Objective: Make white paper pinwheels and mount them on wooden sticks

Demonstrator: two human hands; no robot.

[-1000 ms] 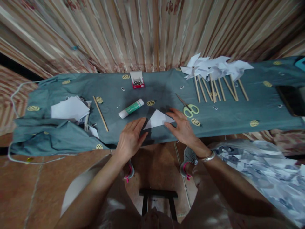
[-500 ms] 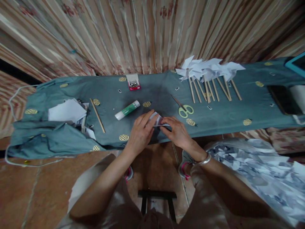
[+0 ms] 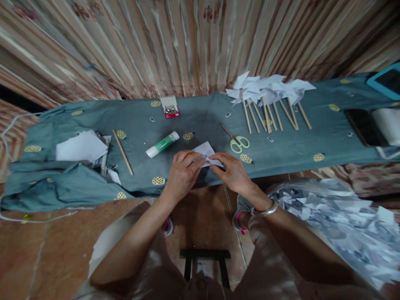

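Observation:
A folded piece of white paper (image 3: 205,151) is held over the front of the teal-covered bench (image 3: 200,121). My left hand (image 3: 182,174) pinches its left side with curled fingers. My right hand (image 3: 231,171), with a silver bangle at the wrist, pinches its right side. Part of the paper is hidden behind my fingers. A glue stick (image 3: 161,144) lies just left of my hands, and yellow-handled scissors (image 3: 236,141) lie just to the right.
Several white paper pinwheels on wooden sticks (image 3: 268,96) lie at the back right. A red box of pins (image 3: 170,109) sits at the back, a loose wooden stick (image 3: 123,151) and a paper stack (image 3: 81,146) at left. A black phone (image 3: 362,127) lies far right. Paper scraps (image 3: 337,216) cover the floor.
Both hands came together and lifted the flat paper triangle off the cloth, and it now looks folded or opened between my fingertips. The view has shifted slightly.

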